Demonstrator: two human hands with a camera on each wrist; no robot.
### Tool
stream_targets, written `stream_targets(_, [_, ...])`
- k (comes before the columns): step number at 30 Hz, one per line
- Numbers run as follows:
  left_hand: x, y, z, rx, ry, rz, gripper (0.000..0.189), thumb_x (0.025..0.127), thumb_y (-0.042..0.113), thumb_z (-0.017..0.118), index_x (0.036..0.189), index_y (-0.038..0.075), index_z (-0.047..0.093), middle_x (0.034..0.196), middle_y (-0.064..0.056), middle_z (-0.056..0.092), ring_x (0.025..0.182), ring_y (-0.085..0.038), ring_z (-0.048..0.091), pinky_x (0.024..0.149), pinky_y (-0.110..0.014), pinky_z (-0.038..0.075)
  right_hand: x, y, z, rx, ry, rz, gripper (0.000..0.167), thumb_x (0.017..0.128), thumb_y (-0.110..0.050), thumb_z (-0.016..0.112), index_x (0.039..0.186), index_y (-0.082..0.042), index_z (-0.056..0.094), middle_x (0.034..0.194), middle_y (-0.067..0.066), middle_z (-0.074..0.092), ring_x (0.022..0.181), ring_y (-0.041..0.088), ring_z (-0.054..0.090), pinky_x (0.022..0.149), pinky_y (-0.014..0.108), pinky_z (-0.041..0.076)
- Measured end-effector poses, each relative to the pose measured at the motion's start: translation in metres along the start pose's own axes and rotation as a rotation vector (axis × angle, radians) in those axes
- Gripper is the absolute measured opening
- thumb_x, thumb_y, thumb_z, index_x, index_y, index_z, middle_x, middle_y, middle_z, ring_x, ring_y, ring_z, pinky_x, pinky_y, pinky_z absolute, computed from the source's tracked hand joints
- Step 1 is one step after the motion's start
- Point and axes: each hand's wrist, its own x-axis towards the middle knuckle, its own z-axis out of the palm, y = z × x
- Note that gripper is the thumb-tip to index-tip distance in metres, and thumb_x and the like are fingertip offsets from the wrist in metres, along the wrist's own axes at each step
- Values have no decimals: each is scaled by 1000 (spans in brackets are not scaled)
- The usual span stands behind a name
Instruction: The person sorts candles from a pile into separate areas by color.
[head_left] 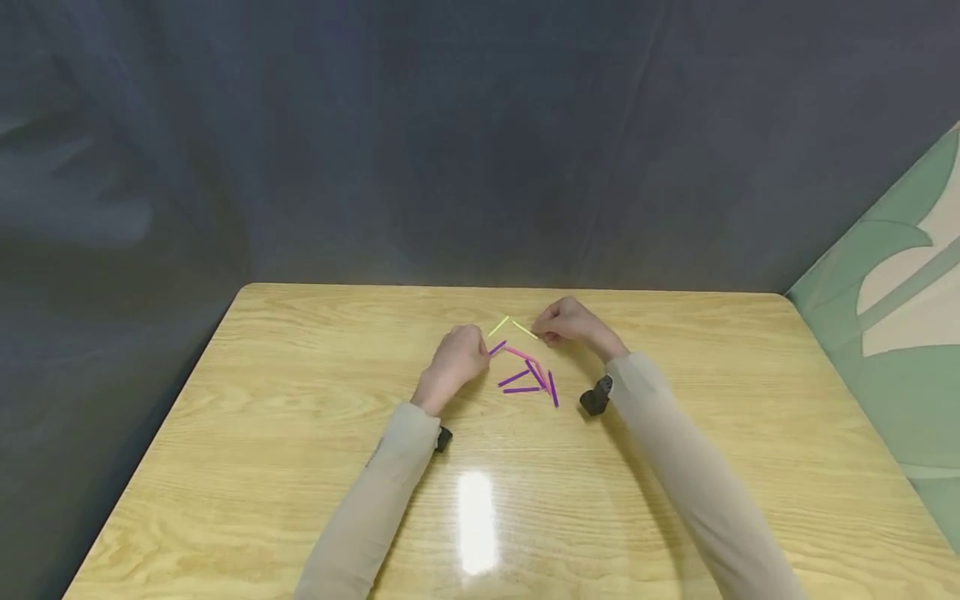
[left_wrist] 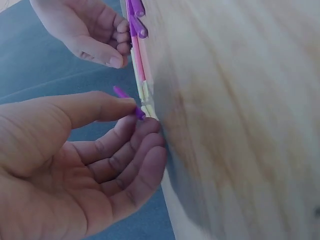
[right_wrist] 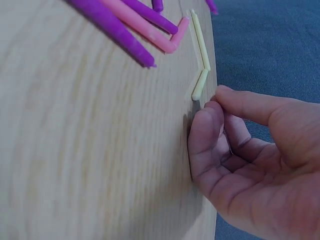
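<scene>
Purple stick (left_wrist: 120, 91) pinched near one end

Beige sleeves (head_left: 375, 508) reach up from the bottom of the head frame over a wood-grained table (head_left: 225, 467). Just right of that frame's centre lie other purple sticks (head_left: 522, 390) and pink sticks (head_left: 519, 353), some overlapping. Your left hand (head_left: 453, 362), at the centre, pinches the single purple stick between thumb and fingertips. Farther up, two yellow sticks (head_left: 525, 330) meet, or nearly meet, in a shallow peak. Your right hand (head_left: 573, 321), to their right, has its fingers curled and its thumb close against them; no stick shows there, but you cannot tell whether one is hidden. Beyond, a dark curtain (head_left: 480, 142) fills the top.

Watch that end-held stick: it could swivel if your thumb rolls or its tip catches the wood. A low left knuckle could nudge the nearer yellow stick, and your right fingertips could push the other out of line; anything so slim probably shifts easily.

The left wrist view shows the pinch, which the back of your hand hides in the head view. The right wrist view shows your fingertips just beside a yellow end, where the head view suggests contact. Only the head view takes in the whole layout.
</scene>
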Motion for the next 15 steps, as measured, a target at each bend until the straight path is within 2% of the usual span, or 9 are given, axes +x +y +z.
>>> stream_targets(4, [-1, -5, -4, -14, -2, -1, 46, 86, -2, 54, 48, 15, 34, 46, 5, 22, 40, -8, 24, 39, -21, 23, -5, -1, 1, 12, -28, -19, 18, 92, -2, 60, 99, 14, 63, 78, 10, 62, 67, 14, 58, 66, 26, 53])
stream_targets(8, [1, -9, -9, -24, 4, 7, 46, 88, -3, 51, 49, 14, 32, 48, 4, 21, 42, -8, 22, 40, -22, 22, -9, -2, 2, 3, -13, -31, 17, 93, -1, 58, 98, 15, 61, 80, 13, 62, 69, 16, 58, 68, 29, 54])
stream_targets(15, [13, -16, -17, -16, 12, -17, 46, 91, -1, 48, 50, 15, 33, 47, 4, 23, 41, -8, 22, 39, -21, 21, -15, -4, 3, -19, 2, -15, 17, 93, -3, 58, 99, 13, 59, 91, 18, 64, 77, 20, 63, 76, 35, 56])
